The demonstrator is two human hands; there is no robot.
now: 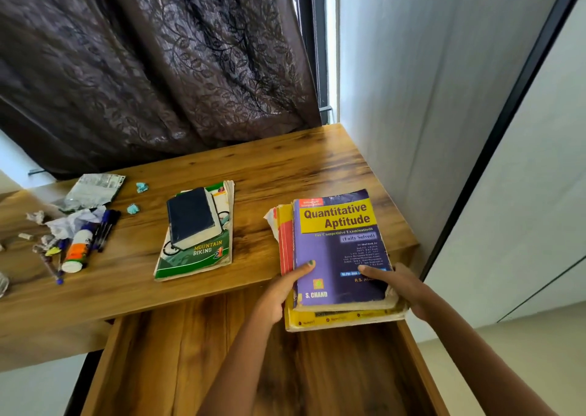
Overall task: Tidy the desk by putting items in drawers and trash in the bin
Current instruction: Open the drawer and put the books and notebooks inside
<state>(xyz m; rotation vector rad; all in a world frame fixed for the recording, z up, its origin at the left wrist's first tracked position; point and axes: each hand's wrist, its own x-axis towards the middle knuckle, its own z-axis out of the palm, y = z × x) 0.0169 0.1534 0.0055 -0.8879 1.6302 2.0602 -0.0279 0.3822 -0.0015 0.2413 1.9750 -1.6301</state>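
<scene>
A stack of books (pixel 339 254) topped by a purple and yellow "Quantitative Aptitude" book juts over the front edge of the wooden desk (pixel 285 162), above an open wooden drawer (pixel 177 361). My left hand (pixel 280 292) grips the stack's left side, thumb on the cover. My right hand (pixel 396 281) grips its right side. A dark blue book (pixel 190 216) lies on a green "Mountain Biking" book (pixel 196 257) at the desk's middle. At the left lie pens (pixel 106 228), a glue bottle (pixel 77 251), crumpled paper (pixel 71 222) and a foil wrapper (pixel 95 190).
Two small crumpled teal scraps (pixel 142 187) lie near the wrapper. A dark patterned curtain (pixel 152 67) hangs behind the desk. A white wall (pixel 428 98) borders the desk's right side. The drawer's inside shows bare wood.
</scene>
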